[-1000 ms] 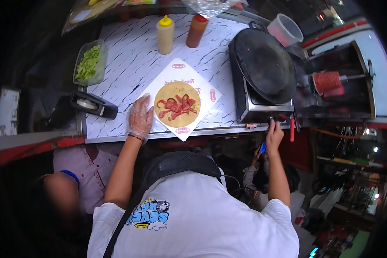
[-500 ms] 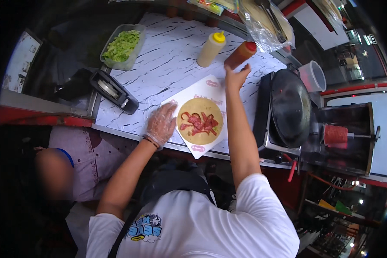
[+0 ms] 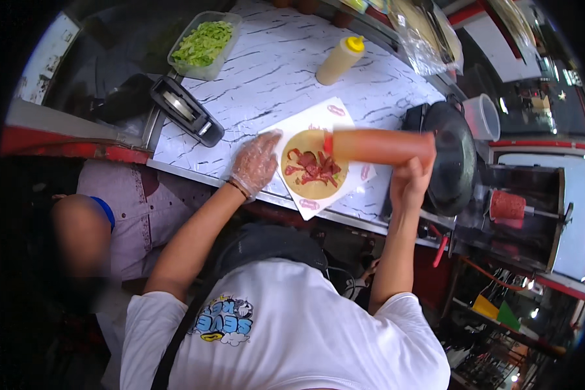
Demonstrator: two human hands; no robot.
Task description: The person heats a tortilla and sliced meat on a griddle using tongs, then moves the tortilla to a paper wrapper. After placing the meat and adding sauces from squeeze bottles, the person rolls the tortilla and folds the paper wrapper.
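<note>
A round flatbread (image 3: 313, 188) lies on a sheet of white printed paper (image 3: 331, 112) at the counter's front edge. Strips of reddish meat (image 3: 312, 167) are spread over its middle. My right hand (image 3: 409, 182), bare, grips a squeeze bottle of orange-red sauce (image 3: 383, 146) near its base. The bottle is tipped on its side, its red cap pointing left over the flatbread; motion smears it a little. My left hand (image 3: 255, 162), in a clear plastic glove, rests with fingers stretched out on the paper's left edge, beside the flatbread.
A yellow-capped squeeze bottle (image 3: 341, 62) stands behind the paper. A tub of shredded lettuce (image 3: 205, 45) and a black tape dispenser (image 3: 187, 110) are at left. To the right sit a dark round pan (image 3: 452, 159) and a white bucket (image 3: 481, 117). A person (image 3: 120, 221) is at the left.
My right hand has lifted the red-capped bottle off the counter, brought it nearer and tipped it over the flatbread. My left hand stays on the paper. The whole view has shifted slightly.
</note>
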